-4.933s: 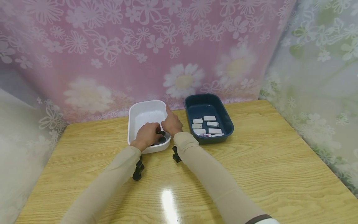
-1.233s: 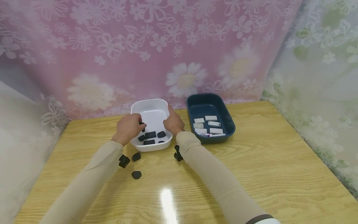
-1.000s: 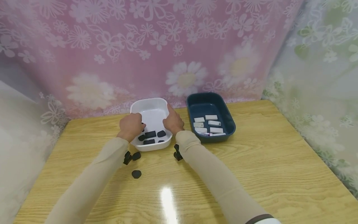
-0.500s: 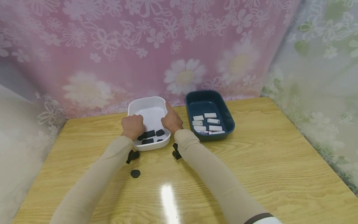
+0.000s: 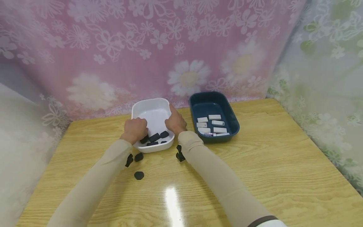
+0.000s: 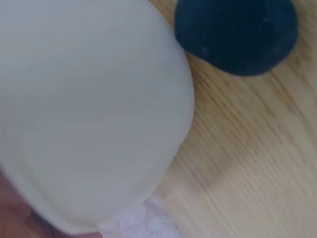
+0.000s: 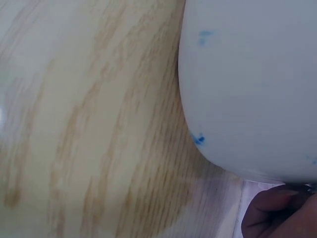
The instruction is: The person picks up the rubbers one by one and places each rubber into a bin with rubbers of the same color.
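Observation:
A white plastic tub (image 5: 154, 116) stands at the back of the wooden table, with several black pieces, some blocky and some rounded, in its near end. One oblong black block (image 5: 154, 137) lies slantwise there. My right hand (image 5: 176, 123) grips the tub's right wall, and its curled fingers show beside the wall in the right wrist view. My left hand (image 5: 135, 128) reaches over the left rim with fingers bent inward, just above a dark piece (image 5: 144, 139). Its fingertips are hidden, so what they hold cannot be seen. In the left wrist view the tub's wall (image 6: 99, 99) covers most of that hand.
A dark blue tub (image 5: 234, 126) with several white blocks and small boxes sits right of the white one. Two black lumps, a rear one (image 5: 138, 157) and a front one (image 5: 139, 175), lie on the table (image 5: 255, 164) near my left forearm. A floral curtain (image 5: 113, 63) hangs behind.
Since the earliest frame two black lumps have come into view on the table. A black piece seen at my left fingers a second ago is now hidden; the oblong block has turned aslant.

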Demonstrator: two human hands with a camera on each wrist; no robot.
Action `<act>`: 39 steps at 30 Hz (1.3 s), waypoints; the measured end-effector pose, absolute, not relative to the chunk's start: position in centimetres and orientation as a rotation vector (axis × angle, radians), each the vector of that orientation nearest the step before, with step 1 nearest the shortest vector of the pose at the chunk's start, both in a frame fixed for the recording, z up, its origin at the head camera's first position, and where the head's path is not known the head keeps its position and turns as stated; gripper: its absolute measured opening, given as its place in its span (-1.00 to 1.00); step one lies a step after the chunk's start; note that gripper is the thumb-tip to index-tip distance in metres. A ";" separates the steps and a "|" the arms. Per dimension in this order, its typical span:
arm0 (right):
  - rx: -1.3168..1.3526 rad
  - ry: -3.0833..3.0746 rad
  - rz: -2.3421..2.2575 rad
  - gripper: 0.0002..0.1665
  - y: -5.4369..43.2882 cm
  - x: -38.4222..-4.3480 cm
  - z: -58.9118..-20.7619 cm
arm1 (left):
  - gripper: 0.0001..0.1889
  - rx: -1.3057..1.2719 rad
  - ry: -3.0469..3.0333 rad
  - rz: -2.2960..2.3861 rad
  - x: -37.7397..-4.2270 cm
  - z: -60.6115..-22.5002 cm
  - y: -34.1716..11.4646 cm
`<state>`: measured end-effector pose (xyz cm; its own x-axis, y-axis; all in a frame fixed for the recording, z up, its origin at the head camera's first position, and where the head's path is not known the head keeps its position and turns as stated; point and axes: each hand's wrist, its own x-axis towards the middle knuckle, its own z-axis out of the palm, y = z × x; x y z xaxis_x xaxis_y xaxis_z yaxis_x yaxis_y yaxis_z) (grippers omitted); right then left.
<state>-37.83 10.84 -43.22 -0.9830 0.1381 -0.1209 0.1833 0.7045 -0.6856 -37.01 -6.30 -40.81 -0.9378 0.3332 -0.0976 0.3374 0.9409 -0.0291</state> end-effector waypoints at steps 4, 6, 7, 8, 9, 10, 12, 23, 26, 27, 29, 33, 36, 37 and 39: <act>0.284 2.847 -1.129 -0.09 10.8 -37.8 -43.3 | -0.82 0.533 3.097 0.160 -35.8 -40.1 -6.8; 0.285 2.849 -1.118 -0.09 10.8 -37.8 -43.2 | -0.83 0.531 3.150 0.293 -34.9 -39.6 -7.1; 0.283 2.850 -1.116 -0.09 10.8 -37.8 -43.2 | -0.83 0.528 3.180 0.341 -34.4 -39.4 -7.3; 0.282 2.851 -1.112 -0.09 10.8 -37.8 -43.2 | -0.82 0.530 3.206 0.387 -33.9 -39.2 -7.6; 0.279 2.852 -1.110 -0.09 10.8 -37.8 -43.1 | -0.82 0.537 3.232 0.421 -33.4 -39.1 -7.9; 0.277 2.853 -1.106 -0.08 10.8 -37.8 -43.1 | -0.82 0.545 3.259 0.456 -32.9 -39.1 -8.3; 0.274 2.858 -1.093 -0.09 10.9 -37.9 -43.1 | -0.81 0.554 3.304 0.519 -31.8 -39.1 -9.2; 0.267 2.842 -1.130 -0.09 10.6 -37.9 -43.3 | -0.86 0.717 3.166 0.589 -25.0 -41.8 -12.2; 0.263 2.834 -1.135 -0.09 10.5 -37.8 -43.3 | -0.74 0.722 3.075 0.539 -22.9 -42.4 -12.1; 0.262 2.833 -1.135 -0.09 10.5 -37.8 -43.3 | -0.68 0.712 3.050 0.514 -22.4 -42.5 -11.9; 0.262 2.838 -1.130 -0.10 10.6 -37.8 -43.2 | -0.61 0.683 3.003 0.479 -21.5 -42.6 -11.6; 0.264 2.852 -1.125 -0.11 10.7 -37.9 -43.3 | -0.67 0.655 2.958 0.445 -20.8 -43.1 -11.1; 0.261 2.858 -1.122 -0.10 10.6 -37.9 -43.4 | -0.77 0.648 2.961 0.464 -20.7 -43.4 -11.1; 0.260 2.860 -1.121 -0.10 10.6 -37.9 -43.4 | -0.80 0.650 2.965 0.471 -20.7 -43.4 -11.1; 0.258 2.861 -1.125 -0.10 10.6 -37.9 -43.4 | -0.82 0.653 2.976 0.484 -20.7 -43.5 -11.1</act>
